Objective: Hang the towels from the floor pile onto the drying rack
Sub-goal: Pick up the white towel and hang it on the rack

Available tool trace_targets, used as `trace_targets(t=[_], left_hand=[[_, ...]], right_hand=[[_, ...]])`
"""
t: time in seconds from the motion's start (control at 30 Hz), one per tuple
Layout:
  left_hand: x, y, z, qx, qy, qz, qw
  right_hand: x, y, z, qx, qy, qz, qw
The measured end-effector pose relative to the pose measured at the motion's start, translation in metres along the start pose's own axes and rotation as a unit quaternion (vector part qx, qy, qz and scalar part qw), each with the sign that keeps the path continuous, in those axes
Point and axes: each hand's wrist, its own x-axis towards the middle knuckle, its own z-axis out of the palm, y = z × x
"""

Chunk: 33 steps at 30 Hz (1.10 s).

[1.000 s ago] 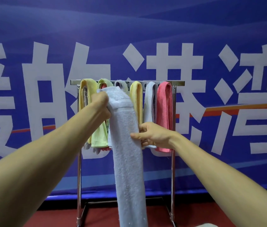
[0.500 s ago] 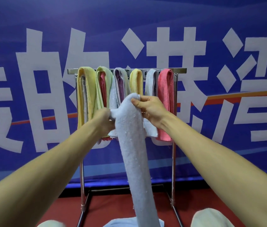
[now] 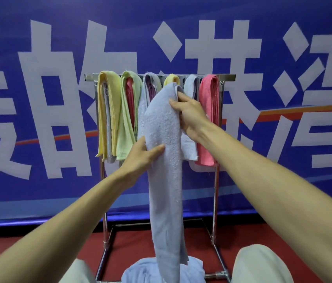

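- Head view: we hold the pale blue towel (image 3: 165,180) upright in front of the drying rack (image 3: 227,77). Its top end is just below the bar and its tail hangs toward six o'clock, down over the floor pile (image 3: 138,270).
- Our right hand (image 3: 190,117), at one o'clock from the towel's middle, has its fingers curled round the bunched top end. Our left hand (image 3: 140,158), at nine o'clock, pinches the left edge with the thumb on the front face.
- The bar carries a yellow towel (image 3: 108,111), a green towel (image 3: 128,123), a lavender towel (image 3: 150,84), a small yellow towel (image 3: 172,78), a grey-blue towel (image 3: 191,84) and a pink towel (image 3: 209,119), all close together.
- The held towel hides the bar at twelve o'clock, so we cannot tell how wide the free slot is.
- We judge the step to be draping. The right hand should lift the top end clear above the bar and then carry it over and down the far side.
- We should keep the towel folded narrow (the neighbours leave little room) and aim between the lavender and small yellow towels.
- The left hand should steady the tail and let it slide up, stopping when both halves hang about even.
- Terry cloth likely clings, so a sideways drag could pull a neighbour off. We should come straight down onto the bar.
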Motion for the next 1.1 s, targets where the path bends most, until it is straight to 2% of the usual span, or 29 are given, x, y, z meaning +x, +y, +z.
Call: trace_targets(t=[0.17, 0.23, 0.37, 0.53, 0.73, 0.9, 1.0, 1.1], left_hand=[[0.005, -0.005, -0.003, -0.081, -0.003, -0.021, 0.997], [0.006, -0.004, -0.004, -0.092, -0.002, -0.033, 0.995], [0.006, -0.002, -0.002, -0.071, -0.005, -0.035, 0.997], [0.003, -0.007, 0.005, -0.045, -0.029, -0.048, 0.997], [0.014, 0.004, 0.015, -0.033, 0.061, 0.053, 0.996], [0.035, 0.023, 0.025, 0.042, 0.108, 0.092, 0.989], [0.047, 0.032, 0.029, 0.098, 0.088, 0.106, 0.986], [0.058, 0.044, 0.03, 0.223, 0.04, 0.161, 0.961]], right_hand=[[-0.01, -0.007, -0.016, -0.133, -0.119, 0.024, 0.984], [-0.01, -0.006, -0.021, -0.196, -0.139, 0.042, 0.97], [-0.007, -0.004, -0.024, -0.23, -0.086, 0.054, 0.968], [-0.004, 0.0, -0.025, -0.19, -0.036, 0.045, 0.98], [0.0, 0.0, -0.04, -0.144, 0.04, 0.112, 0.982], [-0.009, 0.001, -0.059, -0.182, 0.061, 0.103, 0.976], [-0.016, -0.002, -0.072, -0.236, 0.031, 0.114, 0.965], [-0.015, 0.002, -0.08, -0.341, 0.03, 0.093, 0.935]])
